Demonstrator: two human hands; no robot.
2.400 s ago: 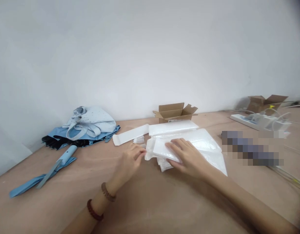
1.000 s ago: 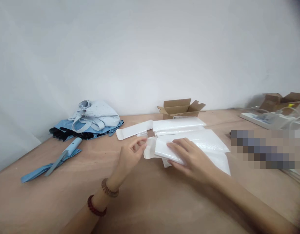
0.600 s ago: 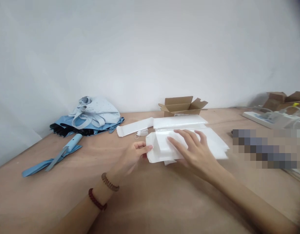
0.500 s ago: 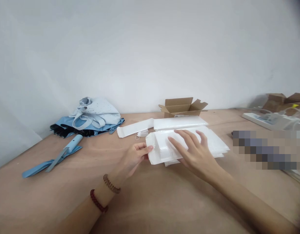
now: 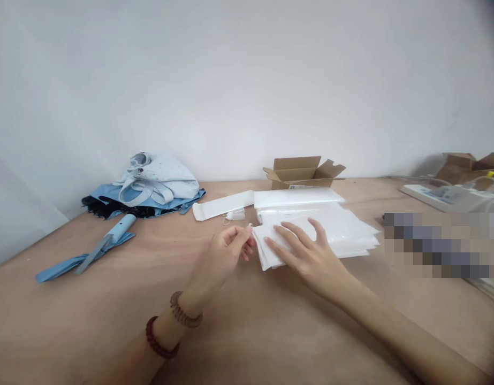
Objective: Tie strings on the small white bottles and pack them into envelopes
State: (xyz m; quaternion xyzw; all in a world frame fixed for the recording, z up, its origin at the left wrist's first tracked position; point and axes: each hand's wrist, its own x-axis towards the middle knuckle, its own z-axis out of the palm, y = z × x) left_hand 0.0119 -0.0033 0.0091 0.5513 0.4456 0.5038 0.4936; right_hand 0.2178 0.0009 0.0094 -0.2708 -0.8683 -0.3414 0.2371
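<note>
My left hand [image 5: 229, 248] pinches the left edge of a white padded envelope [image 5: 266, 246], thumb on top. My right hand [image 5: 311, 254] lies with fingers spread on the top of that envelope. Beneath and to the right of it are several more white envelopes [image 5: 353, 232] in a loose stack. Behind them lies a glossy white packet [image 5: 298, 198], and a narrow white flat box [image 5: 225, 206] is at its left. A small white item with a string [image 5: 235, 214] sits just in front of the narrow box.
An open cardboard box [image 5: 297, 174] stands against the wall. At the left, a pale dotted bag [image 5: 162, 179] rests on a blue umbrella [image 5: 104, 199]; its handle [image 5: 122, 227] points forward. A power strip [image 5: 431, 197], cables and another carton [image 5: 455, 168] are at the right.
The envelope's left edge has folded or shifted rightward, and its flap no longer spreads out flat. My right hand has moved slightly left and down onto it.
</note>
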